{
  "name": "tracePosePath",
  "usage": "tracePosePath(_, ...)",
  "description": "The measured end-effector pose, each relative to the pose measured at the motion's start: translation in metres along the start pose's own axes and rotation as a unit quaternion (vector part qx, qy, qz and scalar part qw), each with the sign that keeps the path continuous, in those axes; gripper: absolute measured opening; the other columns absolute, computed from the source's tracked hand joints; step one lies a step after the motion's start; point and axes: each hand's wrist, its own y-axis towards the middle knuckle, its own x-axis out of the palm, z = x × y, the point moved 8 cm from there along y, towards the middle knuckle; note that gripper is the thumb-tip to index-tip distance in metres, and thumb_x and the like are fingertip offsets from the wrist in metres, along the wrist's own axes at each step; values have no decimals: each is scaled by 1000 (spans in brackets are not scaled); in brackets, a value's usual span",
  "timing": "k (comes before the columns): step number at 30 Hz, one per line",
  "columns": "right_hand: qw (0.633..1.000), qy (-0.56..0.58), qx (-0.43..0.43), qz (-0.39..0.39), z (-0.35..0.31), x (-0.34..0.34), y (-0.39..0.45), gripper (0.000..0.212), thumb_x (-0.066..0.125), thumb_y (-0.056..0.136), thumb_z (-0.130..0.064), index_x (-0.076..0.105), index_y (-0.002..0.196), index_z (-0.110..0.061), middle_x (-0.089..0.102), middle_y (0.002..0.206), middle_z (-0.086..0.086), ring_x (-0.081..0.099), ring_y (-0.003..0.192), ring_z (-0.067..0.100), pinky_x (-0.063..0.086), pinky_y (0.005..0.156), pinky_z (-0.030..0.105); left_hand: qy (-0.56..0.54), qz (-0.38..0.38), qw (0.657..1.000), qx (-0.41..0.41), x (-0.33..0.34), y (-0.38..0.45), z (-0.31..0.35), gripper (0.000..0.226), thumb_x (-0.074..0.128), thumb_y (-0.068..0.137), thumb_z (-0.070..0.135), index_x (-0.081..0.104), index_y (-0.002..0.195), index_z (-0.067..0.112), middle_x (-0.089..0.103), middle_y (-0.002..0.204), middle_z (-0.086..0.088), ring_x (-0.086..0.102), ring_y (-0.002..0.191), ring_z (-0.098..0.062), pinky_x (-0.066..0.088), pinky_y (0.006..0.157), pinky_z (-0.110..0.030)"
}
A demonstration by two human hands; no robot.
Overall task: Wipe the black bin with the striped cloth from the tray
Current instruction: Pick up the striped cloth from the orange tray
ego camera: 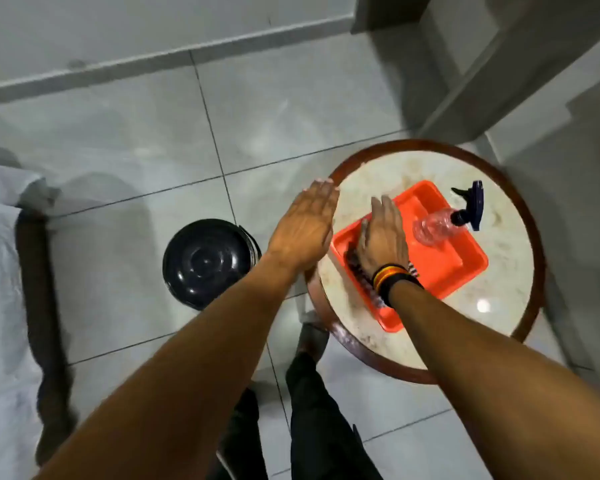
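The black bin [207,263] with a domed lid stands on the tiled floor, left of the round table. On the table lies a red tray [440,268]. The striped cloth [355,266] sits at the tray's left side, mostly hidden under my right hand [383,237], which lies flat over it with fingers extended; I cannot tell if they grip it. My left hand [303,228] hovers flat and empty over the table's left edge, between bin and tray.
A clear spray bottle [437,225] with a dark blue trigger lies on the tray's far right. The round marble-topped table [499,299] has a dark wooden rim. A bed with white sheet [0,271] is at left. Walls stand behind.
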Motion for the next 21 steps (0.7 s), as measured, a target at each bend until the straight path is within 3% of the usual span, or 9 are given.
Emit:
tracePosePath(3, 990, 58, 132, 4, 67, 18, -29, 49, 51, 98, -12, 45, 145, 0, 43, 153, 26, 37, 144, 41, 28, 122, 46, -63, -33, 997, 29, 44, 15, 37, 50, 49, 99, 16, 46, 148, 4, 57, 143, -20, 52, 134, -37, 45, 112, -46)
tracePosePath(5, 974, 84, 210, -7, 102, 31, -52, 50, 57, 94, -12, 48, 142, 0, 48, 147, 26, 41, 139, 42, 31, 119, 46, -84, -61, 994, 36, 73, 23, 60, 39, 50, 97, 14, 55, 135, 6, 65, 126, -18, 61, 118, -37, 55, 93, -48)
tracePosePath(9, 949, 109, 296, -22, 141, 48, -57, 56, 65, 90, -17, 47, 141, -2, 50, 144, 24, 44, 135, 42, 36, 116, 47, -83, -97, 992, -3, 120, 41, 84, 31, 51, 97, 12, 58, 126, 4, 65, 117, -19, 63, 107, -38, 56, 83, -48)
tracePosePath(13, 946, 99, 307, -21, 156, 60, -47, 56, 68, 89, -20, 49, 140, -7, 51, 138, 21, 47, 130, 43, 42, 109, 47, -33, -72, 996, -40, 150, 44, 86, 25, 66, 83, 5, 67, 107, -1, 69, 99, -20, 68, 86, -37, 57, 67, -42)
tracePosePath(16, 948, 95, 304, -23, 162, 66, -42, 44, 65, 91, -21, 54, 131, -7, 55, 130, 22, 51, 123, 43, 45, 98, 46, -30, -51, 996, -60, 157, 45, 85, 17, 63, 78, -3, 69, 94, -1, 69, 90, -22, 68, 75, -38, 56, 60, -40)
tracePosePath(19, 943, 124, 306, -27, 163, 67, -42, 31, 62, 92, -19, 61, 119, -5, 62, 121, 23, 57, 114, 41, 43, 84, 39, -117, -51, 989, -78, 150, 50, 82, 26, 59, 77, -6, 65, 102, -7, 67, 99, -27, 66, 85, -43, 52, 68, -45)
tracePosePath(21, 944, 154, 291, -3, 160, 62, -43, 30, 67, 87, -23, 65, 112, -6, 67, 112, 22, 60, 109, 41, 45, 83, 39, -182, -30, 978, -96, 140, 50, 76, 30, 59, 76, -3, 62, 105, -8, 65, 105, -29, 63, 91, -45, 48, 72, -45)
